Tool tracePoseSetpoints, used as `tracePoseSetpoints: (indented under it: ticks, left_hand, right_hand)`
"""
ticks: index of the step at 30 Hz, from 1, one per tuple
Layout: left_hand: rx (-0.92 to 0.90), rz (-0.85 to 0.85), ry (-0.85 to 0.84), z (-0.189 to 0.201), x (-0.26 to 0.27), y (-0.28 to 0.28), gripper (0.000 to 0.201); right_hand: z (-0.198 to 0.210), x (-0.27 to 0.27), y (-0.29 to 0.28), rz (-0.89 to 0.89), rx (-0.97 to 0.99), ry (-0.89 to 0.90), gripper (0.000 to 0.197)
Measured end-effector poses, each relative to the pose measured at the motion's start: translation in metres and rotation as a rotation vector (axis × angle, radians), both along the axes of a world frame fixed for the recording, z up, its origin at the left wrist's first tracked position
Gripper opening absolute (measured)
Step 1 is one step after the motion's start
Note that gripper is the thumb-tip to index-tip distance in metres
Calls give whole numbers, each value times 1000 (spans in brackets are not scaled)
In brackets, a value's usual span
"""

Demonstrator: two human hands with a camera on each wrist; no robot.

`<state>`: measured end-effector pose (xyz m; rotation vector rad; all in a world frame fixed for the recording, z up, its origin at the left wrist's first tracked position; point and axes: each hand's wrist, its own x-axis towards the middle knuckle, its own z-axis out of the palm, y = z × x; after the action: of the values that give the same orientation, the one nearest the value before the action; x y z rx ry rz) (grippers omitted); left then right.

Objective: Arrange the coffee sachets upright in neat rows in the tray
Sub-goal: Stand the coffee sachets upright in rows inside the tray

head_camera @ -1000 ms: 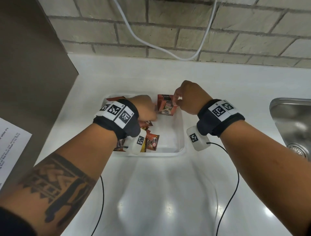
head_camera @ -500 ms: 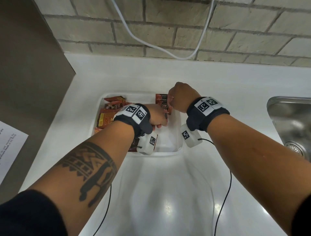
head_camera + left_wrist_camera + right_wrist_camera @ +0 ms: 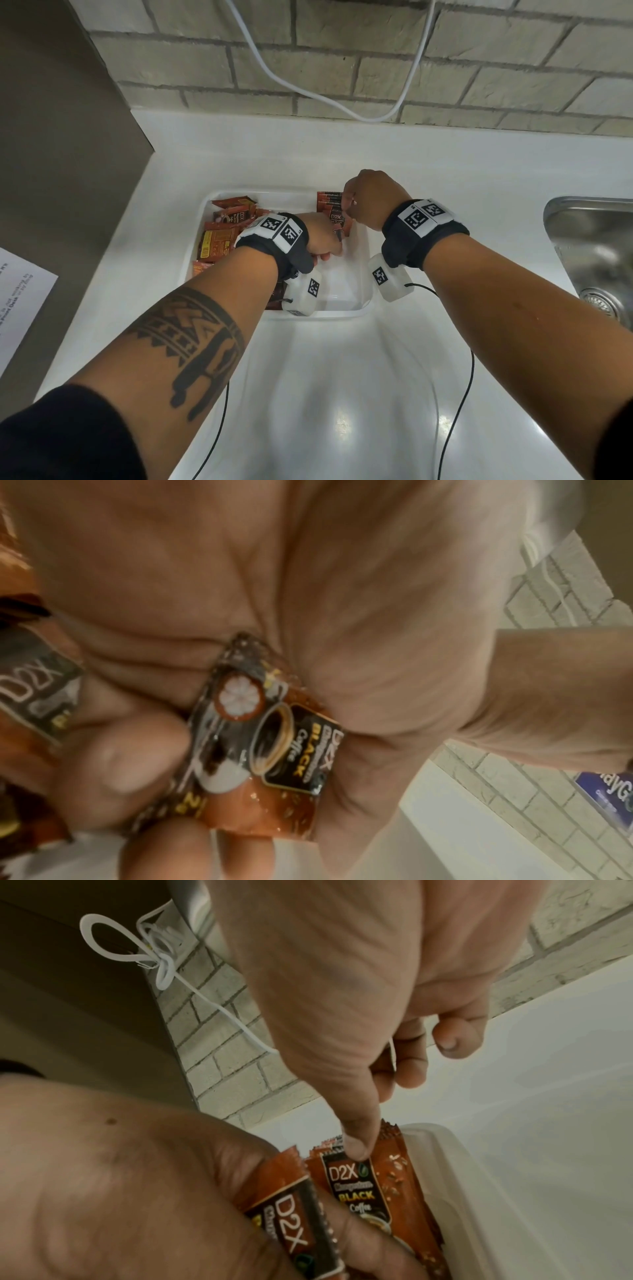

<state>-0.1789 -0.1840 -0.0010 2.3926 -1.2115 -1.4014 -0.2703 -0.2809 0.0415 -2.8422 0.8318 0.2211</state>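
My right hand [image 3: 371, 198] pinches the upright sachets [image 3: 373, 1185] at the tray's [image 3: 363, 260] far right; my left hand [image 3: 320, 240] grips a fresh sachet [image 3: 274, 739] — slide it flush against them, keeping both grips firm.

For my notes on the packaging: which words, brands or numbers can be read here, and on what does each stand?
"D2X", "BLACK", "Coffee": upright sachet under the right hand's thumb.
"D2X": sachet gripped by the left hand.
Paper sheet: too small.
Blue label: cut off, blurred.
Wrist markers: patterns, no words.
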Motion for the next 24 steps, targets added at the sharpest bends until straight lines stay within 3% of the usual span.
tracePoseSetpoints:
  ticks: [8, 24]
  left_hand:
    - [-11, 12, 14, 0, -1, 0, 26]
    - [-26, 57, 27, 4, -7, -3, 33]
  right_hand:
    - [-1, -1, -5, -8, 27, -33, 17]
    - [-4, 2, -6, -45, 89, -46, 22]
